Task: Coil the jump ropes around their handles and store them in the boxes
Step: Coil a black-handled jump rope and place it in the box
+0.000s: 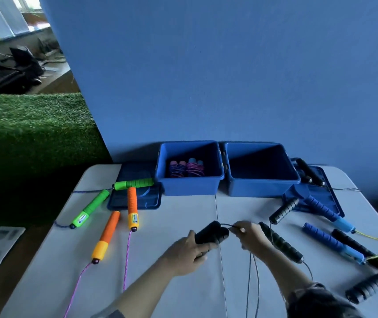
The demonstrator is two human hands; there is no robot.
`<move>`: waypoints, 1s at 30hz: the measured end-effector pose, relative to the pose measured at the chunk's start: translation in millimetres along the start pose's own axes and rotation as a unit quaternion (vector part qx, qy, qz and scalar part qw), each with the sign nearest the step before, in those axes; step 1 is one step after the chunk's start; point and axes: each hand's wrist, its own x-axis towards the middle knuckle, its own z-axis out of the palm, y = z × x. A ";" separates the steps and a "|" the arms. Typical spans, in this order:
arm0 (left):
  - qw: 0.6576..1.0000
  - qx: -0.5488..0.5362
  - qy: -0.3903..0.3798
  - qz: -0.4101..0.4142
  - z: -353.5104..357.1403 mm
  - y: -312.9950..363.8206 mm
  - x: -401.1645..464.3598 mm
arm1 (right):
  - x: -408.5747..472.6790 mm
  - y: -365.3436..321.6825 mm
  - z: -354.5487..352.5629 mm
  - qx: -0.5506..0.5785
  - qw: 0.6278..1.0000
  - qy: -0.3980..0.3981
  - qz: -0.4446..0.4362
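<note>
Left hand (pixel 186 255) grip clenched round paired black handles (pixel 211 232) above the table (pixel 165 260); right hand (pixel 248 234) pinches thin cord (pixel 251 271); cord probably light, springy, slippery; best held near handle tops.

One view only, from a head-worn wide-angle camera positioned above the near edge of the pale grey folding table (pixel 183 214), facing forward and steeply down. It sits close to the work: both forearms enter from the bottom edge, and the left hand (pixel 183 253) and right hand (pixel 250 235) lie low of centre. The plain blue backdrop wall (pixel 229 76) fills the upper half, and lens distortion bends the table edges outward.
</note>
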 end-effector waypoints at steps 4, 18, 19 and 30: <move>1.000 0.011 0.006 -0.007 -45.0 8.6 9.8 | 14.0 -32.1 -33.8 -0.022 0.998 0.060 -0.023; 0.857 -0.351 0.377 -0.018 -173.8 48.9 51.3 | 33.3 -145.0 -94.6 0.263 0.959 0.072 -0.072; 0.830 -0.409 0.377 -0.030 -183.0 49.3 51.9 | 28.7 -148.1 -88.7 0.243 0.965 0.065 -0.077; 0.731 -0.569 0.375 0.008 -186.9 48.0 51.7 | 1.0 -154.3 -64.0 0.221 0.954 -0.203 -0.007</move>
